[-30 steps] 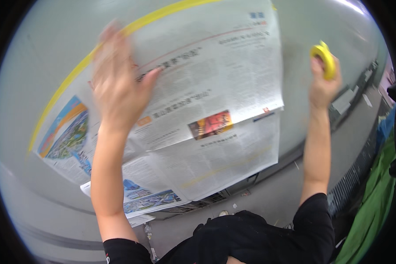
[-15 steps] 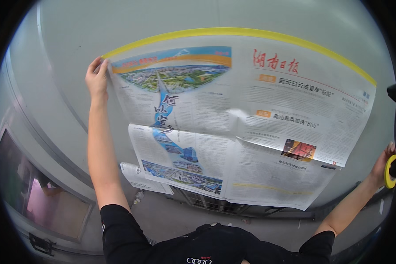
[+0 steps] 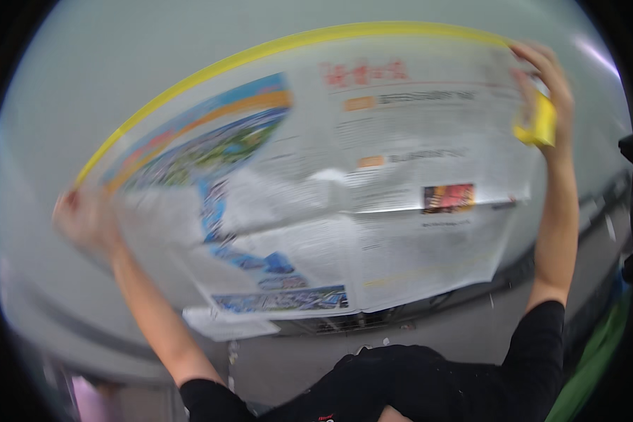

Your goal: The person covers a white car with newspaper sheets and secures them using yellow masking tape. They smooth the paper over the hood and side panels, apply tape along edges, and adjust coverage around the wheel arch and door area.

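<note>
A large printed newspaper sheet [image 3: 394, 260] hangs spread in front of a pale grey-green panel. Along its top edge runs a strip of yellow tape [image 3: 316, 35]. My left hand [image 3: 88, 218], blurred by motion, grips the sheet's upper left corner at the tape's end. At the upper right corner, the fingertips of my right hand [image 3: 559, 84] touch the taped edge. That same hand holds a yellow tape roll [image 3: 541, 126] against its palm. The sheet has a horizontal crease across the middle, and its lower part hangs loose.
The pale panel [image 3: 155, 42] spreads behind and above the sheet. Another white paper [image 3: 225, 325] shows below the sheet's lower left. Under the sheet lies a dark grated part [image 3: 352, 322] above a grey floor [image 3: 281, 366]. Something green [image 3: 598, 359] stands at the lower right.
My right hand has risen with the tape roll from the lower right to the sheet's upper right corner. My left hand and its corner appear lower and farther left; the view has shifted.
</note>
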{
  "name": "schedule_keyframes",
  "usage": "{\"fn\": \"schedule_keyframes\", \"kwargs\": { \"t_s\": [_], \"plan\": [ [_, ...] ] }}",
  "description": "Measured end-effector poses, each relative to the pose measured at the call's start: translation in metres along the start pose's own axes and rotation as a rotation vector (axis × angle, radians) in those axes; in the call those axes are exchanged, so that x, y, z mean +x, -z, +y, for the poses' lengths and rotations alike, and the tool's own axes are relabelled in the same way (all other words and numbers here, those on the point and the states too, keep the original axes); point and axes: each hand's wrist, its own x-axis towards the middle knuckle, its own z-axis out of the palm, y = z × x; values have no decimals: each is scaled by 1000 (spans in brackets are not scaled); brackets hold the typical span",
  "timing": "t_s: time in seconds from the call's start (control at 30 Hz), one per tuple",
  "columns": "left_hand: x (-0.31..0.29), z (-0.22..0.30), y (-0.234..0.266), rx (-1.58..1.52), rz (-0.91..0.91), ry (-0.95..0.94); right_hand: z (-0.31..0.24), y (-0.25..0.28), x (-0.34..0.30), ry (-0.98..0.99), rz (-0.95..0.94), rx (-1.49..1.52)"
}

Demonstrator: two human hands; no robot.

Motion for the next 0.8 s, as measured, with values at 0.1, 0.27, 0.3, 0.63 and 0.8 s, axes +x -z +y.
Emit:
{"fn": "schedule_keyframes", "kwargs": {
  "t_s": [0.1,0.27,0.3,0.63,0.8],
  "plan": [
    [-47,56,97,570,473,-284,-28,-12,19,106,21,-31],
    [-161,141,60,-633,-9,-278,-66,10,44,-28,-322,-55],
    [-169,154,45,-762,-72,-259,-73,10,52,152,-292,-132],
    [-190,281,-6,-1380,-180,-190,-73,-35,30,322,-335,-520],
    [-193,326,23,-1497,-119,-186,-113,98,-53,33,-447,-293]
  ]
}}
